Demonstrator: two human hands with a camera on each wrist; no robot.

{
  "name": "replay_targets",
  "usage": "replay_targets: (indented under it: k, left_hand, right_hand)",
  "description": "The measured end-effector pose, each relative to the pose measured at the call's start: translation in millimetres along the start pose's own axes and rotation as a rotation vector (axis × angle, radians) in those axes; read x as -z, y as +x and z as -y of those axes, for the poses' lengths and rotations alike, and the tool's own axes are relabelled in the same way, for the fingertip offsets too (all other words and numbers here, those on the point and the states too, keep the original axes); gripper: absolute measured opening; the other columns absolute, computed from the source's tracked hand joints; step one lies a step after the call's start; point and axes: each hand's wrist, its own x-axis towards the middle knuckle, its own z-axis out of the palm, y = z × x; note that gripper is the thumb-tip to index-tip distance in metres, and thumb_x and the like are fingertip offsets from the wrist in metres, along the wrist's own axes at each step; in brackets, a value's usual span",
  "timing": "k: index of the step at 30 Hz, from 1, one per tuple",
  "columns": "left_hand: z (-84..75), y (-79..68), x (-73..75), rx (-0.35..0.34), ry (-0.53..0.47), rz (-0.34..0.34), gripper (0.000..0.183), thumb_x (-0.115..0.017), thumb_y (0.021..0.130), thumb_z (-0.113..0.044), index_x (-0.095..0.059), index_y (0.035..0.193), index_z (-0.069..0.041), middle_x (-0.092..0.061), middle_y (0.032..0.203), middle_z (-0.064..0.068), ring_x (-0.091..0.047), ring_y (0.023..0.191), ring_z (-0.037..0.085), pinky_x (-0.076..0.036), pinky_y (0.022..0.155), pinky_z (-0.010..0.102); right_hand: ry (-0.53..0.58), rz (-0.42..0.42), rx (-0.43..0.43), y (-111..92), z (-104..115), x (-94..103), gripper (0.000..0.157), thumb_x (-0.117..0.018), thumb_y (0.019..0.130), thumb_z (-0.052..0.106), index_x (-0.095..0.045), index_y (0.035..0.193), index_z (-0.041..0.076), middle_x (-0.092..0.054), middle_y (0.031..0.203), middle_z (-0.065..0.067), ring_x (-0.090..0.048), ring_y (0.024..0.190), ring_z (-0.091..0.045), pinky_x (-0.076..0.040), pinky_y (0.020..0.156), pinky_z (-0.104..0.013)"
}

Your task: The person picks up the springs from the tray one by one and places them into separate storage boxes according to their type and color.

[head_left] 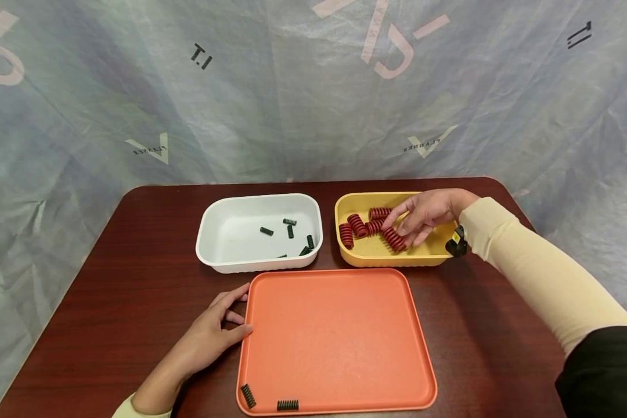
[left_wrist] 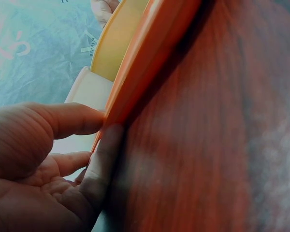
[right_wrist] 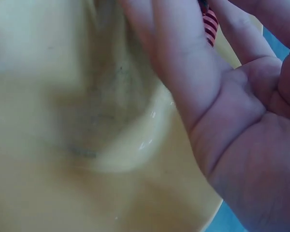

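My left hand [head_left: 209, 334] is at the left edge of the orange tray [head_left: 334, 342], its thumb and fingers pinching the rim, as the left wrist view shows up close. Two small dark green springs [head_left: 287, 404] lie in the tray's near left part. My right hand [head_left: 429, 213] reaches into the yellow bin [head_left: 355, 255], with thumb and fingertips about a thick red spring [head_left: 393, 239]. Several more red springs [head_left: 357, 225] lie beside it in the bin. In the right wrist view the fingers mostly hide the red spring [right_wrist: 210, 26].
Left of the yellow bin stands a white bin [head_left: 235, 232] holding several small dark green springs [head_left: 290, 231]. Both bins stand behind the tray on a dark red wooden table [head_left: 115, 313]. A grey printed sheet [head_left: 271, 104] hangs behind the table.
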Motion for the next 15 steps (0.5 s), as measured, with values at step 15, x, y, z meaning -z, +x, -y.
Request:
replay_targets:
  k: [15]
  left_hand:
    - [-1.5, 0.1, 0.3, 0.009, 0.029, -0.006, 0.076, -0.079, 0.092, -0.01, -0.041, 0.158, -0.014, -0.049, 0.144, 0.009, -0.064, 0.101, 0.019, -0.055, 0.08, 0.025]
  right_hand:
    - [0.037, -0.064, 0.156, -12.4, -1.8, -9.5, 0.045, -0.059, 0.104, 0.002, -0.05, 0.147, -0.004, -0.057, 0.141, -0.028, -0.056, 0.127, -0.047, -0.052, 0.101, -0.052]
